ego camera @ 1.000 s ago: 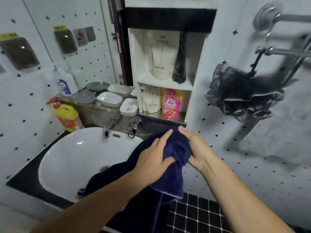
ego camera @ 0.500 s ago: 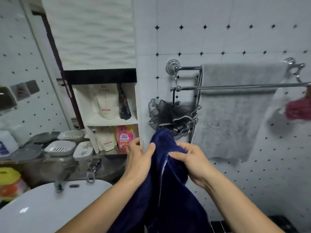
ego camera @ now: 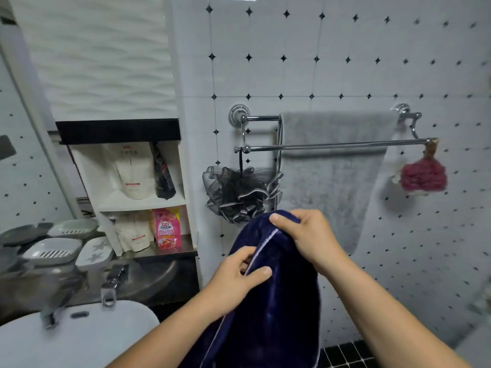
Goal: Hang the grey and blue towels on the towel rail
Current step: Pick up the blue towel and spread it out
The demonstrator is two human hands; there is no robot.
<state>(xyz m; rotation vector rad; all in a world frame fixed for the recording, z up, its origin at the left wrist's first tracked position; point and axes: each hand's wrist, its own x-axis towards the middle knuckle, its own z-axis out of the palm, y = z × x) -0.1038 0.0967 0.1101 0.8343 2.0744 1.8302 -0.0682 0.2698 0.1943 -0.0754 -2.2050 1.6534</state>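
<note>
- A person's two bare hands hold up a navy blue plush towel [ego camera: 279,301] in front of a white tiled wall [ego camera: 372,62] dotted with small black diamonds.
- The left hand [ego camera: 236,280] pinches the towel's pale stitched edge. The thumb lies on the front and the fingers are curled in against the fold.
- The right hand [ego camera: 310,237] is higher and just to the right of the left hand. It is curled over the bunched top of the towel, with the thumb pressed on the front.
- The blue towel hangs down from both hands, between the forearms, and runs out of the bottom of the view. It is not touching the rail.
- Above and beyond both hands, a chrome double-bar towel rail [ego camera: 332,146] is fixed to the wall.
- A pale grey fluffy towel [ego camera: 332,187] is draped over the rear bar. Its lower part falls behind the right hand.
- A black mesh bath sponge [ego camera: 239,192] hangs by a cord from the left end of the front bar, just above the top of the blue towel.
- A dark red knitted scrubber [ego camera: 423,175] hangs from the right end of the rail, well up and to the right of the right hand.
- To the left of the left hand, a white recessed shelf [ego camera: 143,203] holds white refill pouches [ego camera: 130,171], a black pouch [ego camera: 164,176] and a pink pouch [ego camera: 166,229].
- Further left, grey and white soap dishes [ego camera: 51,251] sit on a dark table [ego camera: 148,277].
- A chrome tap [ego camera: 111,285] stands over a white basin [ego camera: 79,341] beside the left forearm.
</note>
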